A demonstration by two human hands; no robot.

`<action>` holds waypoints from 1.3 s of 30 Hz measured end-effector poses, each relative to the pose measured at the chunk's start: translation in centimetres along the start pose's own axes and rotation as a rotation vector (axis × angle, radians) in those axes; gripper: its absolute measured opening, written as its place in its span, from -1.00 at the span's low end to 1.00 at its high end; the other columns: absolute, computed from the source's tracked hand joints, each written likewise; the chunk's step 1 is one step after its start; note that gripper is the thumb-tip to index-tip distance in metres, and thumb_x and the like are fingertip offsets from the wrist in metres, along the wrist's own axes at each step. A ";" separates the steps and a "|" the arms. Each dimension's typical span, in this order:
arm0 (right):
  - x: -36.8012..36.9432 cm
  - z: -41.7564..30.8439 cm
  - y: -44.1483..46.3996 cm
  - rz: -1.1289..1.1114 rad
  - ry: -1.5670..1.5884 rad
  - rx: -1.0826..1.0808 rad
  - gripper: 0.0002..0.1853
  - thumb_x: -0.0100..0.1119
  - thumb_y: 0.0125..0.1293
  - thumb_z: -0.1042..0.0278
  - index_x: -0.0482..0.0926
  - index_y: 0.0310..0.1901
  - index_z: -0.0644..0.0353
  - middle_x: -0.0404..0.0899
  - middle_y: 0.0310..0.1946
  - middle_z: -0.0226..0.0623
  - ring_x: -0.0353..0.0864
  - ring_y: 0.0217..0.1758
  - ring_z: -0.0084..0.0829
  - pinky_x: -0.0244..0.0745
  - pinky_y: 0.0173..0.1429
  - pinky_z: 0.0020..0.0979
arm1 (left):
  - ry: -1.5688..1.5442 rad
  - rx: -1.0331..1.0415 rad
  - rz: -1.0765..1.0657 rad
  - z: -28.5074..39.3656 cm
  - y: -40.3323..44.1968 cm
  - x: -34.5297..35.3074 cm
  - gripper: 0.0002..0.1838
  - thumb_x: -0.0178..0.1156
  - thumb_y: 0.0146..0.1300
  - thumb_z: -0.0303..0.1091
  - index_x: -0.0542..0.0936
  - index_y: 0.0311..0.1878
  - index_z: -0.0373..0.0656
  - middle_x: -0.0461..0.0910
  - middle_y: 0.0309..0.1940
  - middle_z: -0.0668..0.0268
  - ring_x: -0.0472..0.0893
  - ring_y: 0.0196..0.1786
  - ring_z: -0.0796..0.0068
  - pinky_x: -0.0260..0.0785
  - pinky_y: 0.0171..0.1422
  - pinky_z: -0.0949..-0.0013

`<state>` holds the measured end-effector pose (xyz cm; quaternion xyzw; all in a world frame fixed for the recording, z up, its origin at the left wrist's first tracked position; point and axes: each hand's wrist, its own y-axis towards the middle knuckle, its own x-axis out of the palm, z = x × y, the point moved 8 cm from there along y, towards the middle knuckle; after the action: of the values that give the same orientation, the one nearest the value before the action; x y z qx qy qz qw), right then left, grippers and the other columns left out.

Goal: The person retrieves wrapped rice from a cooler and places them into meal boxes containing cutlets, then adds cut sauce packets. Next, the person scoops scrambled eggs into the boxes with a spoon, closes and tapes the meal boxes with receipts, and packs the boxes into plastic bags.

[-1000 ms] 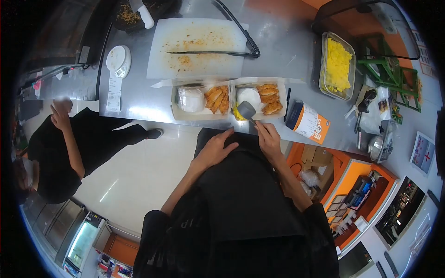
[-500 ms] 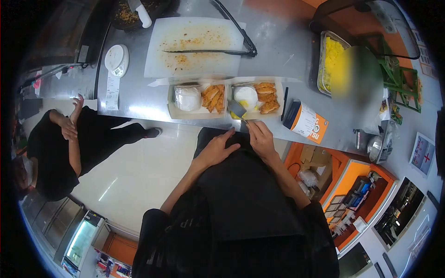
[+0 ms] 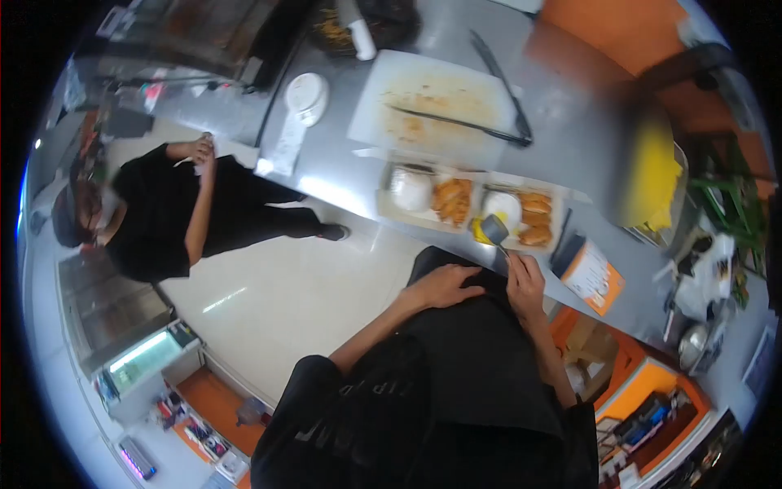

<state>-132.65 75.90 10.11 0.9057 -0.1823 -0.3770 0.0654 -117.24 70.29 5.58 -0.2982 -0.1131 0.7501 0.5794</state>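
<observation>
My right hand [image 3: 526, 283] is closed on the handle of a spoon [image 3: 494, 228] with a grey, squarish head. That head rests over yellow food [image 3: 481, 233] in the near left corner of the right lunch box [image 3: 556, 230]. White rice [image 3: 502, 208] and sliced fried chicken [image 3: 536, 218] fill the rest of this box. Beside it, the left lunch box [image 3: 417, 216] holds a film-covered white mound [image 3: 410, 189] and more fried chicken [image 3: 452, 201]. My left hand [image 3: 448, 286] holds nothing, its fingers and thumb apart, in front of my black apron below the counter edge.
Black tongs [image 3: 521, 126] lie across a stained white cutting board [image 3: 371, 102]. A white scale [image 3: 307, 96], a receipt [image 3: 287, 148] and a knife [image 3: 358, 33] are further left. An orange-and-white carton [image 3: 593, 279] stands right. A blurred container of yellow food [image 3: 656, 183] sits beyond. Another person [image 3: 159, 212] stands left.
The camera view has turned, so the counter appears tilted and moved right. The spoon stays in my right hand over the yellow food. The other person's hands have shifted.
</observation>
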 end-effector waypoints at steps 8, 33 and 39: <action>-12.3 8.6 -2.2 0.275 0.480 0.697 -0.83 0.25 0.47 0.39 0.73 -0.04 0.29 0.61 -0.40 -0.37 0.51 -0.42 -0.58 0.38 -0.35 -0.50 | -0.059 0.117 -0.247 11.6 1.6 -0.3 -0.53 0.20 0.51 -0.15 0.58 0.34 -0.21 0.67 0.18 -0.02 0.62 0.28 0.00 0.41 0.40 0.17; -28.5 30.7 2.6 0.320 0.125 0.735 -0.82 0.31 0.31 0.34 0.70 -0.34 0.30 0.47 -0.67 -0.31 0.47 -0.64 -0.41 0.31 -0.55 -0.35 | 0.648 0.745 0.471 30.6 35.8 4.2 -0.90 0.22 0.20 -0.39 0.66 -0.32 -0.19 0.69 -0.34 0.13 0.66 -0.13 0.04 0.44 0.10 -0.01; -22.7 29.4 1.3 0.159 -0.500 -0.078 -0.91 0.30 0.17 0.43 0.66 -0.27 0.15 0.67 -0.42 -0.18 0.69 -0.44 -0.20 0.61 -0.33 -0.15 | 0.632 0.766 0.510 30.1 35.3 4.6 -0.87 0.28 0.17 -0.31 0.64 -0.36 -0.17 0.64 -0.39 0.10 0.64 -0.22 0.04 0.40 0.04 -0.05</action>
<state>-168.58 83.89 4.60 0.7640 -0.2487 -0.5896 0.0827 -163.65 69.18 9.90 -0.2946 0.4224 0.7283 0.4521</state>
